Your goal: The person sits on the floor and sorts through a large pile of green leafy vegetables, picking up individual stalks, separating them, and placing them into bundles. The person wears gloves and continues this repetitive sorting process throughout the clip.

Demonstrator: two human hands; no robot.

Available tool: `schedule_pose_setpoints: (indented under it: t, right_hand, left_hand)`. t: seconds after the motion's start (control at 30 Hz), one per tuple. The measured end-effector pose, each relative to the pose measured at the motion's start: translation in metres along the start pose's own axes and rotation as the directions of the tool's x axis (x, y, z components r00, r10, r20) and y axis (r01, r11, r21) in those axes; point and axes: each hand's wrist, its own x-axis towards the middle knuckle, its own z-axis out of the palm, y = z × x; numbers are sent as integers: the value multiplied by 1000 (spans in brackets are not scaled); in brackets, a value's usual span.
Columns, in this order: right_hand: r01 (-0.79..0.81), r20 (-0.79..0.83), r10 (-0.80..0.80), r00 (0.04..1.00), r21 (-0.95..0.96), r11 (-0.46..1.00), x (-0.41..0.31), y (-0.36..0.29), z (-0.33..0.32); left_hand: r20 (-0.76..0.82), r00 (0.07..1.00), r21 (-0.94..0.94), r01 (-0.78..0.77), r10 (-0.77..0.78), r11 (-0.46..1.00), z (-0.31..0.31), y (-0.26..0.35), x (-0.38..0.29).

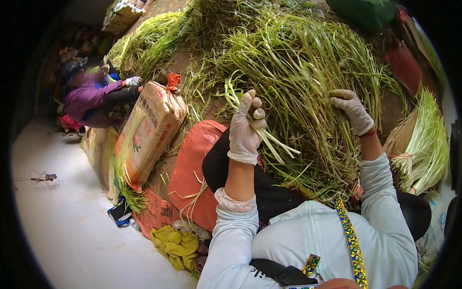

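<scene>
My left hand [247,126], in a pale thin glove with bare-looking fingertips, is closed around a few white-and-green stalks [276,144]. Their pale ends stick out to the lower right, their green tops to the upper left. To the right, my right hand [347,108], gloved too, has its fingers bent at some blurred green leaves [317,79]; whether it grips them is unclear. Under and beyond both hands spreads a large heap of long green stalks [288,54]. A bundle of trimmed pale stalks [422,144], tied with red bands, lies at the right.
A co-worker [90,94] in purple sits at the left, holding stalks. Between us stands a printed sack [151,126] with stalks on it. A red sack [198,173] lies beside my knee, a yellow-green cloth [175,245] below it. Another green heap [151,43] lies at the upper left.
</scene>
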Motion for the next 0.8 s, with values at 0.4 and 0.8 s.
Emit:
schedule_pose_setpoints:
  t: [0.4, 0.8]
  right_hand:
    - [159, -24, -157, 987, 90, 983, -30, -2, 38]
    - [-14, -162, -11, 987, -150, 989, -25, 38, 46]
  left_hand:
    - [-126, 990, 594, 29, 57, 804, 9, -50, 6]
    - [-188, 973, 672, 27, 135, 740, 0, -70, 12]
